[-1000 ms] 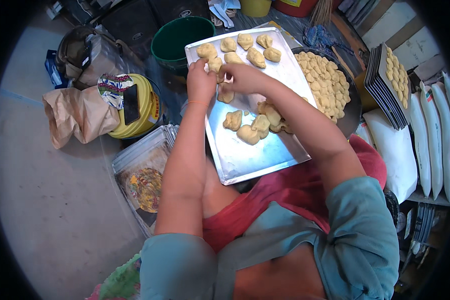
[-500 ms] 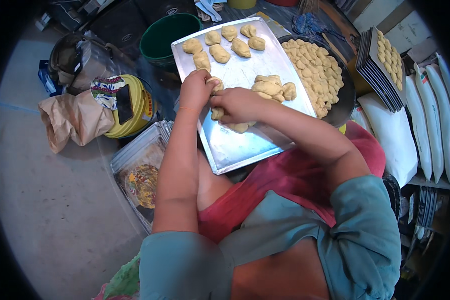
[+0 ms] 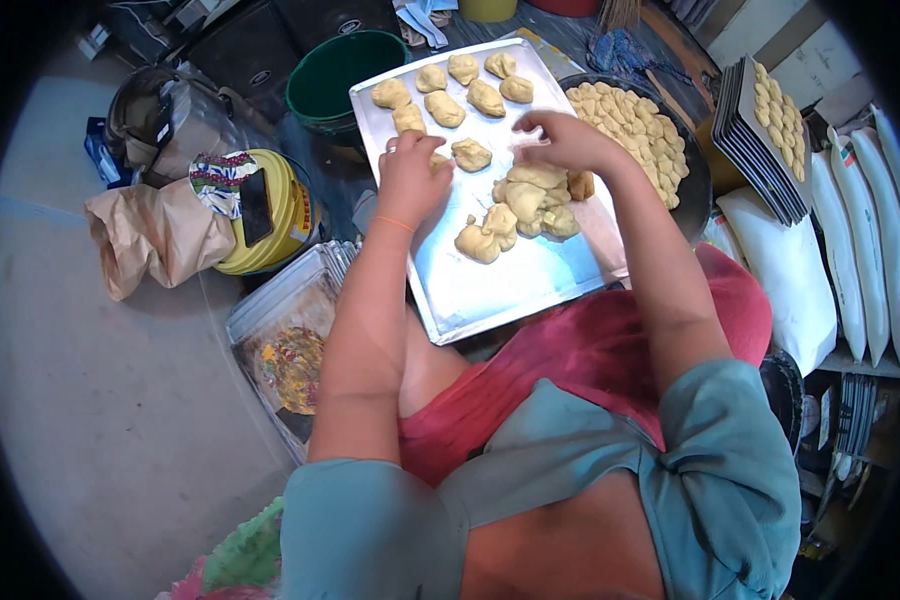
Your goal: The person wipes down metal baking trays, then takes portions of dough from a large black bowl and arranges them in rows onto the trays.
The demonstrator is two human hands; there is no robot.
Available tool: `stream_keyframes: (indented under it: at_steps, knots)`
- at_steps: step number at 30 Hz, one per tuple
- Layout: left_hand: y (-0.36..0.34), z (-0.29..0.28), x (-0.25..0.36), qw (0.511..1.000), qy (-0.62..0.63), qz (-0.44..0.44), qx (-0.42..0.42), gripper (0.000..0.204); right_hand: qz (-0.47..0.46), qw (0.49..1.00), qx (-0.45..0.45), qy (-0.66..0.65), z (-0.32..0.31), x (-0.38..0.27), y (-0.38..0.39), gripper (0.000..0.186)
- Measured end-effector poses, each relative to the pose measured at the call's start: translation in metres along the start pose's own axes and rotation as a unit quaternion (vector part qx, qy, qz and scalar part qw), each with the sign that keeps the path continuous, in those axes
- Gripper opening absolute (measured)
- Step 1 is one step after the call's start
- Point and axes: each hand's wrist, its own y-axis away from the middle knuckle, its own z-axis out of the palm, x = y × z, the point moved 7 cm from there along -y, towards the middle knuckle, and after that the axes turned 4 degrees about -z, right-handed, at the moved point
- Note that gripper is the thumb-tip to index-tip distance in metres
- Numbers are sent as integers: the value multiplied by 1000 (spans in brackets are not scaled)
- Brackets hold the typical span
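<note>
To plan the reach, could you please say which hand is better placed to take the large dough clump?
Probably the right hand: it is nearer the large dough clump, while the left hand touches another dough piece.

The boldest lettering here is a short run of reddish capitals on the side of the yellow bucket [image 3: 280, 220]. Near the green tub [image 3: 345, 75], two black boxes [image 3: 232, 82] each wear a small pale oval badge, too small for me to read. A little white label shows on the bag [image 3: 202, 125]. One of the upright white sacks [image 3: 848, 250] bears a red and green mark near its top, perhaps with faint print below.
</note>
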Motion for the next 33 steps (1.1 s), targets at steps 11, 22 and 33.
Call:
stream_keyframes:
  at_steps: [11, 22, 33]
  knots:
    - [-11, 37, 30, 995, -26, 50, -77, 26, 137, 857, -31, -495, 18, 51, 21, 18]
    - [-14, 43, 64, 996, 27, 81, -13, 35, 34, 977, 15, -209, 25, 38, -11, 41]
    - [-21, 50, 70, 992, -89, 79, 37, 28, 97, 890, 196, -401, -6, 92, -7, 32]
